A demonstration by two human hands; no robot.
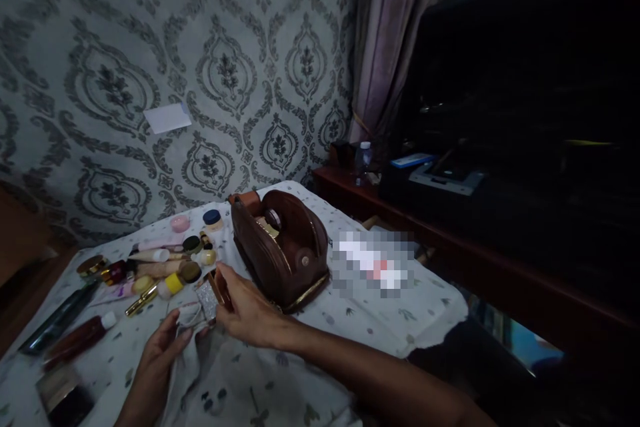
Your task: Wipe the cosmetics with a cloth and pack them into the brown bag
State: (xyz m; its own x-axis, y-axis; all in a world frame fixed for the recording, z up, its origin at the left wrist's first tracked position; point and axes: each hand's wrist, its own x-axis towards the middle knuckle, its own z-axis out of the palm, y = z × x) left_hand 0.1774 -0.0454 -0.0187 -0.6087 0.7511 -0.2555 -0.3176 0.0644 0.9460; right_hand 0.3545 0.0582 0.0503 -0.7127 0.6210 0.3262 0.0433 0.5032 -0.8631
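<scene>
Behind the brown bag [255, 250], we see a grey wall [227, 147] covered in an ornate pattern. To the bag's right and farther back looms a big dark panel [525, 67], with a mauve curtain [385, 33] hanging between it and the wall. Under the bag spreads a pale printed tablecloth [430, 310]. The bag itself stands with its top gaping, a few small items visible inside.

In front of the bag we have our right hand [245, 310], its fingers and thumb closed together on a small silver-glitter and copper case [207, 297], which sits just outside the bag, to its left. Our left hand [163, 347], farther left of the bag, is half curled, thumb and fingers pinching a bunched white cloth [187, 350] close to the case; we cannot tell whether that fold belongs to the tablecloth.

Well left of the bag lie a long dark green pack [60, 320] and, nearer us, a red-brown bottle [80, 340] with a white cap. Nearer the bag on that side we find a crowd of tubes and jars, among them a blue-lidded jar [213, 219] just beside it, a pink jar [180, 223] beyond that, and a slim gold tube [141, 300].
</scene>
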